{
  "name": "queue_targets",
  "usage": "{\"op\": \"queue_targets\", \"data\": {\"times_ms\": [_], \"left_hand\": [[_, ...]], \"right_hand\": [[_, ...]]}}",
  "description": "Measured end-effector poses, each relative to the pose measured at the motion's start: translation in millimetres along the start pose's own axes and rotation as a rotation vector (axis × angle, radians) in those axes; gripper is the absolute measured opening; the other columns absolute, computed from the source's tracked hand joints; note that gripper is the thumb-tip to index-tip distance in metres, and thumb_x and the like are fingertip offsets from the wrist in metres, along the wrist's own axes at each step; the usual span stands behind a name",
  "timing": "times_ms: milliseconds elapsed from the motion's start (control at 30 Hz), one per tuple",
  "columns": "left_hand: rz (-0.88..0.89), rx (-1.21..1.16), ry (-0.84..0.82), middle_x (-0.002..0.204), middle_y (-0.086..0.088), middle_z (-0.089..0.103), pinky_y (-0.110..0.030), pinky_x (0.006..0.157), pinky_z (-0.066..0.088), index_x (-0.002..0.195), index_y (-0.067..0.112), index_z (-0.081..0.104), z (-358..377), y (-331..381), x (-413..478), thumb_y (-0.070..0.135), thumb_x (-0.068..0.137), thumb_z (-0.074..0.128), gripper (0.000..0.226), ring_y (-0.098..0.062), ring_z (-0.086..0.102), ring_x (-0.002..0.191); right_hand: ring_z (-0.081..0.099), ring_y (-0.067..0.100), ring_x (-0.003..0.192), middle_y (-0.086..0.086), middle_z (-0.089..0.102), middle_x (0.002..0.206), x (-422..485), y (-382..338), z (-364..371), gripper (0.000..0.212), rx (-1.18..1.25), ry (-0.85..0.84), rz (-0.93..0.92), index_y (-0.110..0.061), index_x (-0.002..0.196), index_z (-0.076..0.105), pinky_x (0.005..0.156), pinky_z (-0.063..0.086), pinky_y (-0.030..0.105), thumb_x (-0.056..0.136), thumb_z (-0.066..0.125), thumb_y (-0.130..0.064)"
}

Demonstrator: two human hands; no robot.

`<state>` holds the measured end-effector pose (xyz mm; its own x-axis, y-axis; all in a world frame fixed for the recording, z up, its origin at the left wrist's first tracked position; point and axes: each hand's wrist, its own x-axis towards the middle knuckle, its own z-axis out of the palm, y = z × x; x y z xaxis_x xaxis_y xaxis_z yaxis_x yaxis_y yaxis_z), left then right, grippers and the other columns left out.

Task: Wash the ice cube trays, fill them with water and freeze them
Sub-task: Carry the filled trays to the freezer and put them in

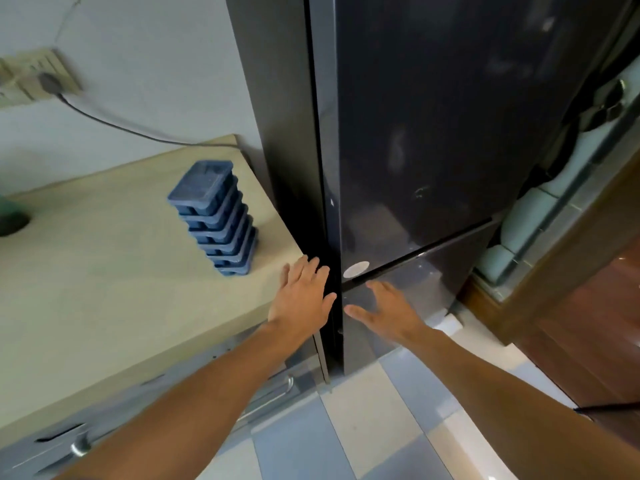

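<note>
A stack of several blue ice cube trays (215,216) stands on the beige countertop (104,271), near its right edge beside the tall dark fridge (433,133). The fridge doors are closed. My left hand (301,296) is open with fingers spread, over the counter's right corner by the fridge's left edge, just right of the stack and apart from it. My right hand (384,310) is open too, fingers reaching toward the lower fridge door (415,292) just under the seam between the doors. Neither hand holds anything.
A wall socket (38,77) with a grey cable (121,124) runs behind the counter. Grey drawers with metal handles (270,396) sit below the counter. A dark round object (10,220) lies at the counter's left. Tiled floor (381,427) below; a wooden doorframe (571,271) at right.
</note>
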<state>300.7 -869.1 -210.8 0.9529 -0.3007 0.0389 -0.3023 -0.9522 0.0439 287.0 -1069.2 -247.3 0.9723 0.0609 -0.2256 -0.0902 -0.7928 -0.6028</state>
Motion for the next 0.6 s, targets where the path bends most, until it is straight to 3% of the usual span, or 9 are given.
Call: {"op": "queue_targets", "data": {"times_ms": [67, 167, 300, 433, 600], "left_hand": [[-0.011, 0.137, 0.057, 0.163, -0.007, 0.026, -0.052, 0.124, 0.013, 0.154, 0.017, 0.030, 21, 1, 4, 0.048, 0.100, 0.045, 0.064, -0.028, 0.014, 0.152], [0.002, 0.247, 0.285, 0.152, -0.009, 0.043, -0.051, 0.117, 0.028, 0.143, 0.014, 0.046, 43, 2, 1, 0.049, 0.095, 0.052, 0.060, -0.031, 0.032, 0.144], [0.062, 0.323, 0.522, 0.133, -0.005, 0.057, -0.046, 0.108, 0.039, 0.121, 0.014, 0.063, 62, -5, 6, 0.046, 0.095, 0.053, 0.042, -0.028, 0.046, 0.132], [0.051, 0.347, 0.631, 0.123, -0.003, 0.061, -0.044, 0.102, 0.043, 0.119, 0.016, 0.062, 73, -5, 12, 0.043, 0.097, 0.054, 0.035, -0.026, 0.054, 0.122], [0.092, 0.384, 0.737, 0.114, -0.002, 0.064, -0.041, 0.094, 0.047, 0.115, 0.018, 0.062, 77, -7, 16, 0.038, 0.098, 0.054, 0.028, -0.025, 0.061, 0.109]], "right_hand": [[0.023, 0.026, 0.152, 0.006, 0.029, 0.164, 17, 19, 21, 0.097, -0.084, 0.044, -0.048, -0.017, 0.158, 0.029, 0.118, 0.030, 0.045, 0.085, 0.057, -0.075], [0.016, 0.027, 0.154, 0.006, 0.025, 0.166, 37, 39, 51, 0.095, -0.280, 0.125, -0.163, -0.014, 0.157, 0.030, 0.120, 0.028, 0.048, 0.089, 0.052, -0.075], [0.024, 0.029, 0.150, 0.008, 0.037, 0.159, 61, 57, 79, 0.088, -0.459, 0.294, -0.315, -0.011, 0.152, 0.040, 0.118, 0.032, 0.049, 0.091, 0.049, -0.074], [0.026, 0.028, 0.150, 0.006, 0.038, 0.158, 80, 67, 96, 0.085, -0.493, 0.443, -0.378, -0.012, 0.153, 0.037, 0.118, 0.032, 0.047, 0.093, 0.049, -0.071], [0.040, 0.025, 0.138, 0.004, 0.053, 0.142, 82, 60, 100, 0.082, -0.406, 0.514, -0.339, -0.014, 0.141, 0.047, 0.104, 0.046, 0.048, 0.088, 0.049, -0.077]]}}
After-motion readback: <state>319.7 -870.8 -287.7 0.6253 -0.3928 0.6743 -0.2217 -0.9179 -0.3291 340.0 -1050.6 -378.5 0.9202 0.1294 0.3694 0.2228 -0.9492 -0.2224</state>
